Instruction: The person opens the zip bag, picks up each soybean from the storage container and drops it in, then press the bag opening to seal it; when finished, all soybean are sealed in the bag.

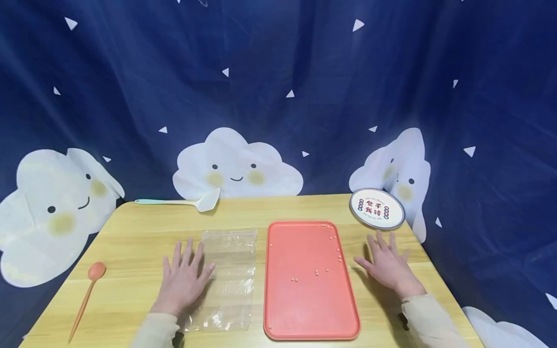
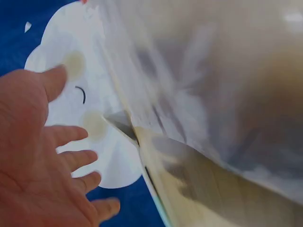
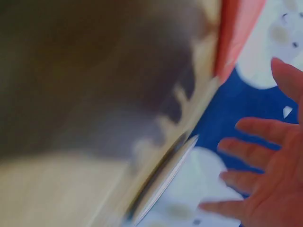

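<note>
My left hand [image 1: 183, 281] hovers with spread fingers at the left side of a clear plastic zip bag [image 1: 230, 280] lying flat. In the left wrist view that hand [image 2: 52, 156] holds nothing, and the bag [image 2: 199, 85] shows blurred beside it. To the right of a coral tray [image 1: 304, 304], my right hand [image 1: 389, 266] is spread in the air, casting a shadow on the table. The right wrist view shows this hand [image 3: 265, 165] with fingers apart and nothing in them. Several small pale beads [image 1: 316, 273] are scattered on the tray, many along its right edge.
An oval plate [image 1: 377, 209] with printed characters sits at the back right corner. A white spatula [image 1: 208, 201] with a mint handle lies along the back edge. On the left lies an orange spoon [image 1: 96, 271]. A blue cloud-print curtain [image 1: 261, 111] hangs behind the wooden table [image 1: 130, 251].
</note>
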`<state>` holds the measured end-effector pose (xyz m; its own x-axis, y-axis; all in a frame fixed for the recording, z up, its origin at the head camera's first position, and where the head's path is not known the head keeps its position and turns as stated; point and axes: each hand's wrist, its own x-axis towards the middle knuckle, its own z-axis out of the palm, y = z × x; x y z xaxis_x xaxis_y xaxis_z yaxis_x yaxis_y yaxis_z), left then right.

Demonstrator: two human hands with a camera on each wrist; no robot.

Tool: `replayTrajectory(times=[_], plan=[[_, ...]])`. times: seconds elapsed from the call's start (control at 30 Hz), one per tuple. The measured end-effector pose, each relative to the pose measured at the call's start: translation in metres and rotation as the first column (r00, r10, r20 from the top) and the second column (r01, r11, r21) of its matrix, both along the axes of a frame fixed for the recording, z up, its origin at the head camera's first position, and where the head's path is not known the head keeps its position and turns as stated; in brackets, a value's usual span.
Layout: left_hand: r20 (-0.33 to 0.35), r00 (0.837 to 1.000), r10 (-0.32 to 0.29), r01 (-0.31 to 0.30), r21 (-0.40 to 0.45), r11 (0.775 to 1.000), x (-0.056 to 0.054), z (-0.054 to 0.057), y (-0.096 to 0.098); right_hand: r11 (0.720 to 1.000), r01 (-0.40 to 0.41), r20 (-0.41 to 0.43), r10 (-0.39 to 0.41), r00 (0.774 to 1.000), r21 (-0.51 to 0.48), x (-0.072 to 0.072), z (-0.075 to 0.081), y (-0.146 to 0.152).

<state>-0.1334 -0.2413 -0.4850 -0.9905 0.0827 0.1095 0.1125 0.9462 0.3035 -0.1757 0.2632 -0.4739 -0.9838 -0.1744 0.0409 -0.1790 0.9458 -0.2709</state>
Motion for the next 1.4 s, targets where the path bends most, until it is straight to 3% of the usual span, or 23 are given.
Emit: replayTrajectory(times=[0.1,0.2,0.37,0.47,0.53,0.67,0.77,0.87,1.0,1.13,1.4], plan=[[-0.003,1.000,0.016,-0.016,0.126,0.992,-0.010,0.004,-0.007,0.992,-0.116,-0.095,0.110,0.989,-0.059,-0.013,0.008,-0.025],[0.061,0.996,0.067,-0.082,0.296,0.952,-0.024,0.009,-0.015,0.961,-0.214,-0.132,0.192,0.972,-0.175,-0.029,0.015,-0.058],[0.160,0.973,0.165,-0.222,0.468,0.855,-0.052,0.008,-0.024,0.886,-0.259,-0.034,0.267,0.963,-0.384,-0.060,0.017,-0.120],[0.184,0.960,0.211,-0.275,0.485,0.830,-0.067,0.003,-0.025,0.855,-0.240,0.052,0.296,0.954,-0.459,-0.075,0.013,-0.151],[0.184,0.957,0.224,-0.286,0.479,0.830,-0.077,-0.001,-0.026,0.841,-0.242,0.088,0.322,0.942,-0.484,-0.082,0.012,-0.170],[0.172,0.952,0.254,-0.304,0.427,0.852,-0.099,-0.009,-0.029,0.829,-0.277,0.117,0.376,0.919,-0.486,-0.098,0.007,-0.208],[0.168,0.951,0.262,-0.308,0.400,0.863,-0.112,-0.014,-0.031,0.848,-0.280,0.140,0.376,0.916,-0.450,-0.107,0.001,-0.235],[0.147,0.961,0.234,-0.273,0.380,0.884,-0.120,-0.018,-0.031,0.889,-0.298,0.145,0.365,0.920,-0.347,-0.112,-0.007,-0.255],[0.145,0.968,0.205,-0.244,0.353,0.903,-0.126,-0.020,-0.026,0.925,-0.310,0.120,0.341,0.932,-0.221,-0.113,-0.013,-0.269],[0.159,0.964,0.213,-0.257,0.358,0.898,-0.126,-0.020,-0.023,0.933,-0.294,0.133,0.324,0.937,-0.208,-0.113,-0.013,-0.273],[0.152,0.963,0.223,-0.266,0.392,0.881,-0.121,-0.022,-0.028,0.912,-0.320,0.156,0.366,0.917,-0.257,-0.113,-0.008,-0.269]])
